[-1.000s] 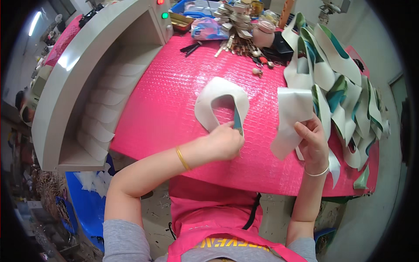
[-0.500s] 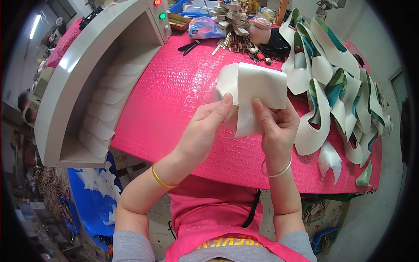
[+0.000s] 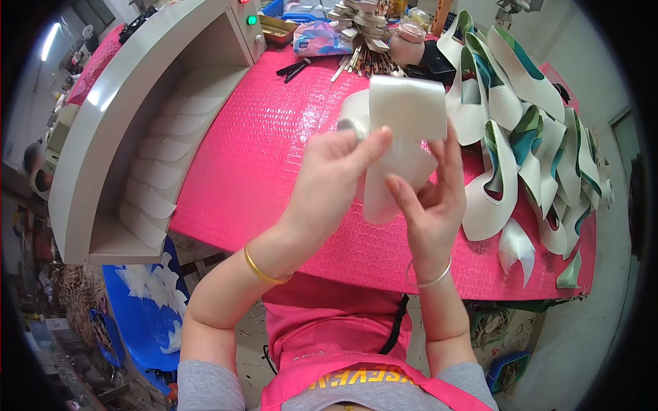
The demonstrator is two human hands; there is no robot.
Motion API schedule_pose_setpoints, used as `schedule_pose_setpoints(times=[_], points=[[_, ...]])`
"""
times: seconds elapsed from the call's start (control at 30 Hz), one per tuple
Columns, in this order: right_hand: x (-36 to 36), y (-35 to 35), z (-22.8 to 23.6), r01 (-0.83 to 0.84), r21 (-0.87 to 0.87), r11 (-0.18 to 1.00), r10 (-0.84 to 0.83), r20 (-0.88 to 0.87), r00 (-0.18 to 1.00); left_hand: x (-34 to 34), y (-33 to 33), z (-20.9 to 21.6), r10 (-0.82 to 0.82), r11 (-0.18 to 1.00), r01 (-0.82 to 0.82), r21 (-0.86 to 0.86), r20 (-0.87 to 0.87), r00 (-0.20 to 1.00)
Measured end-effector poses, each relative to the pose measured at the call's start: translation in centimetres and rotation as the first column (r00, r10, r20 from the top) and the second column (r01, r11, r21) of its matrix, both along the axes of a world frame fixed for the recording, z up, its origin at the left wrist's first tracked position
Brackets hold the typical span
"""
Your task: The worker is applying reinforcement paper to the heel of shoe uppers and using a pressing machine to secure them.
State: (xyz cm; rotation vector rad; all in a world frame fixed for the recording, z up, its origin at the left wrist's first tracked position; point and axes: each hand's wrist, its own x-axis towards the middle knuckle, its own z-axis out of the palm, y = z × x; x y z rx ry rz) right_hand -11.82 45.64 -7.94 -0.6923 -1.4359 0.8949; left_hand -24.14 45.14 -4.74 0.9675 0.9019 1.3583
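"Where's the sheet?"
"Over the pink desk, in front of the upper."
"And the hands?"
"Left hand grips the upper, thumb by the sheet's edge; right hand pinches the sheet low, thumb in front."

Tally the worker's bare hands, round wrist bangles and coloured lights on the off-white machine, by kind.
Left bare hand and right bare hand: 2
Gold-coloured bangle and silver-coloured bangle: 2
Round green light and red light, cut off by the top edge: 2
Total: 6
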Motion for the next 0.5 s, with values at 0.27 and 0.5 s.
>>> schedule_pose_setpoints(times=[0.27, 0.5], points=[[-0.3, -0.8, -1.9, 0.045, -0.122, 0.992, -0.075, -0.249, 0.966, 0.0, 4.0, 2.9, -0.048, 0.998, 0.046, -0.034, -0.039, 0.998], [-0.6, 0.4, -2.7, 0.139, -0.174, 0.975, -0.164, -0.138, 0.977, 1.2, 3.8, 4.0, -0.016, 0.999, 0.02, -0.032, 0.118, 0.993]])
